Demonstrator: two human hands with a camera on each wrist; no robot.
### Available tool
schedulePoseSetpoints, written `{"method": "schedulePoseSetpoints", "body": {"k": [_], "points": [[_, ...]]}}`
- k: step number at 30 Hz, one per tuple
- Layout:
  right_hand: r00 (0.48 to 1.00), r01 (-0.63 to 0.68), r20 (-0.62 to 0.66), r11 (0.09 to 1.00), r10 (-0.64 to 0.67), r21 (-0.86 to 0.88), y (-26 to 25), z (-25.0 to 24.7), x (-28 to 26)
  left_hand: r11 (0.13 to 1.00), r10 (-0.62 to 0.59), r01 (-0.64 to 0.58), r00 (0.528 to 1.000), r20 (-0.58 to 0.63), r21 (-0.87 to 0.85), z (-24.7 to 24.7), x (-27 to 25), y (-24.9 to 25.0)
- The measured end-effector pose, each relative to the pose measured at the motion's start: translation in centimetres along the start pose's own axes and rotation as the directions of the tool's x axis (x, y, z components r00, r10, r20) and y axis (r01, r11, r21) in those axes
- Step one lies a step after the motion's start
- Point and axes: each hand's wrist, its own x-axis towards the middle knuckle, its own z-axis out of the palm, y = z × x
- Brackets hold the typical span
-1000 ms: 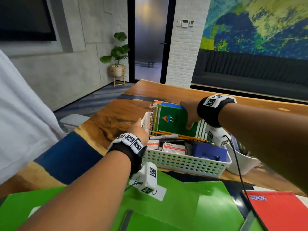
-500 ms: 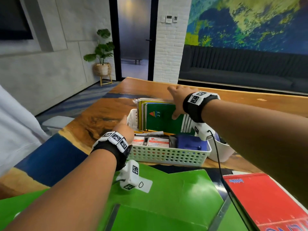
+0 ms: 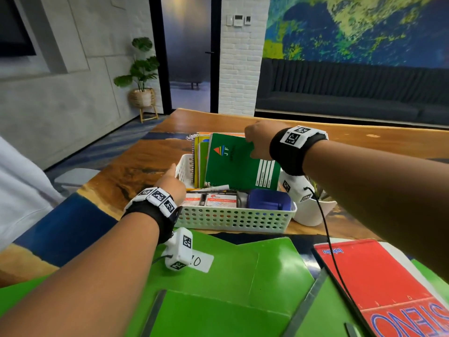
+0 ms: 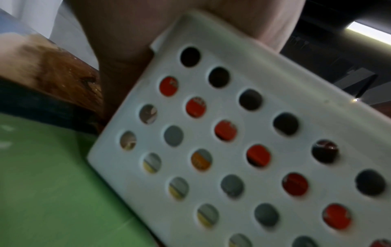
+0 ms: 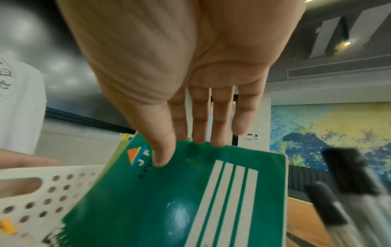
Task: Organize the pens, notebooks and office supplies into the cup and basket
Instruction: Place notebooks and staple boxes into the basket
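A white perforated basket (image 3: 233, 220) (image 4: 253, 150) (image 5: 31, 197) stands mid-table. Several spiral notebooks stand on edge at its back, a green notebook (image 3: 233, 166) (image 5: 169, 200) in front of them. My right hand (image 3: 257, 142) (image 5: 184, 150) pinches that notebook's top edge, thumb on the cover and fingers behind. My left hand (image 3: 170, 184) (image 4: 127, 41) holds the basket's left end wall, thumb along the rim. Small boxes (image 3: 218, 199), a blue case (image 3: 269, 203) and loose pens (image 3: 213, 188) lie in the basket's front. A white cup (image 3: 313, 212) with markers (image 5: 349, 183) stands to the right of the basket.
A green folder (image 3: 218, 276) lies open on the near table under my left forearm. A red steno pad (image 3: 376, 276) lies at the near right. The wooden table (image 3: 145, 161) runs on past the basket. A person's white sleeve (image 3: 21, 190) is at the left.
My right hand has climbed from the green notebook's cover to its top edge, and the notebook now stands more upright. My left hand has stayed at the basket's left end.
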Motion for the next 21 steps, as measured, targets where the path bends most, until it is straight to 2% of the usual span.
{"method": "schedulePoseSetpoints", "body": {"k": [3, 5, 9, 13, 15, 18, 21], "points": [[0.981, 0.078, 0.176, 0.995, -0.086, 0.056, -0.5, 1.1, -1.1, 1.0, 0.0, 0.0, 1.0, -0.024, -0.03, 0.2, 0.0, 0.0], [0.967, 0.11, 0.219, 0.99, -0.126, 0.083, -0.8, 1.6, -2.0, 0.998, 0.01, -0.013, 0.999, -0.045, -0.063, 0.3, 0.2, -0.2], [0.97, 0.151, 0.171, 0.981, -0.171, 0.122, -1.1, 0.8, -4.0, 0.995, 0.023, -0.03, 0.997, -0.076, -0.09, 0.6, 0.7, -0.6], [0.99, 0.119, 0.036, 0.946, -0.136, 0.301, 0.1, -0.5, -7.6, 0.999, -0.002, -0.002, 0.998, -0.067, -0.048, 0.7, 1.4, -0.7], [0.989, 0.113, 0.047, 0.927, -0.138, 0.359, 1.1, -0.3, -10.4, 0.998, -0.034, 0.03, 0.998, -0.06, -0.059, 0.7, 1.4, -0.8], [0.966, 0.086, 0.198, 0.933, -0.164, 0.35, 3.0, 1.7, -14.5, 0.982, -0.072, 0.053, 0.993, -0.097, -0.184, 0.5, 0.1, -0.3], [0.896, 0.032, 0.422, 0.969, -0.136, 0.244, 5.3, 4.8, -17.2, 0.958, -0.068, -0.027, 0.945, -0.319, -0.286, -0.1, -2.3, -0.3]]}}
